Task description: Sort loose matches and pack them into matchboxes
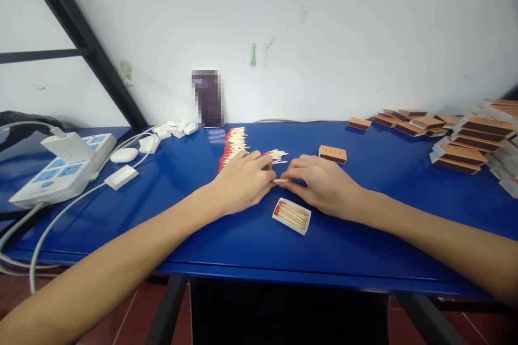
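Observation:
My left hand (243, 180) and my right hand (321, 183) meet at the middle of the blue table (251, 248), both pinching a small bunch of matches (282, 180) between their fingertips. Just in front of them lies an open white matchbox tray (292, 215) partly filled with red-tipped matches. A row of loose red-tipped matches (232, 145) lies behind my left hand, with a few more matches (278, 156) between the hands. A closed brown matchbox sleeve (332, 154) sits just behind my right hand.
Several brown matchboxes (408, 121) and stacked ones (471, 143) fill the far right. A white power strip (60, 170) with cables, a white mouse (124, 155) and small white trays (178, 128) lie at the left. A dark blurred object (208, 98) leans on the wall.

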### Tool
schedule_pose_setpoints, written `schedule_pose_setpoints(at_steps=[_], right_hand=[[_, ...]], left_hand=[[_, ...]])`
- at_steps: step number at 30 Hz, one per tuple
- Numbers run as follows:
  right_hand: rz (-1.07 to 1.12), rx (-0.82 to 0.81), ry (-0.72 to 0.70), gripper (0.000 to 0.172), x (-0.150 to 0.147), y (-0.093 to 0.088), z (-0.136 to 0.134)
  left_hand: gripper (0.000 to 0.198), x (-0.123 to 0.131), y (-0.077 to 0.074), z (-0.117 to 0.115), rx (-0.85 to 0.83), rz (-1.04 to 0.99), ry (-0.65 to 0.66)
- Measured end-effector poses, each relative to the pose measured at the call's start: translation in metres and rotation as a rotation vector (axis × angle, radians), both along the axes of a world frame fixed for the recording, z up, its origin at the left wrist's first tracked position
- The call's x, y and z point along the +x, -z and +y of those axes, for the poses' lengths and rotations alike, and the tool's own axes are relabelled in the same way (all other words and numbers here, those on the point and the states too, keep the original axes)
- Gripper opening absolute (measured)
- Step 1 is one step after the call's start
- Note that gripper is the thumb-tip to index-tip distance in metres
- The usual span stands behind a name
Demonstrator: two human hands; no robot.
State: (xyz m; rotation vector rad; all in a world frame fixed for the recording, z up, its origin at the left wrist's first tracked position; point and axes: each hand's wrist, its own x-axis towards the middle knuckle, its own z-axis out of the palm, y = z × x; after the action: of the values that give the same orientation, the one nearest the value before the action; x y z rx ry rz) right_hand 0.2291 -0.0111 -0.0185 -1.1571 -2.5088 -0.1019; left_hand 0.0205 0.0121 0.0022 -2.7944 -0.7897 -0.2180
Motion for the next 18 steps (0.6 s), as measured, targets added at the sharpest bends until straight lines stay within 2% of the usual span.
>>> schedule_pose_setpoints(at_steps=[5,10,14,18], right_hand=[[0.043,-0.017,0.028,0.026,0.001,-0.019,-0.015],[0.173,-0.293,0.051,0.025,0.001,-0.043,-0.039],[0.163,-0.477,0.085,0.027,-0.001,-0.045,-0.047],[0.103,-0.542,0.117,0.033,0.0,-0.038,-0.044]], left_hand=[[0.027,0.0,-0.005,-0.003,0.03,-0.066,0.054],[0.023,-0.005,-0.015,-0.012,-0.185,-0.16,0.229],[0.024,-0.005,-0.015,-0.014,-0.316,-0.121,0.236],[0.02,-0.004,-0.012,-0.014,-0.37,-0.122,0.229]])
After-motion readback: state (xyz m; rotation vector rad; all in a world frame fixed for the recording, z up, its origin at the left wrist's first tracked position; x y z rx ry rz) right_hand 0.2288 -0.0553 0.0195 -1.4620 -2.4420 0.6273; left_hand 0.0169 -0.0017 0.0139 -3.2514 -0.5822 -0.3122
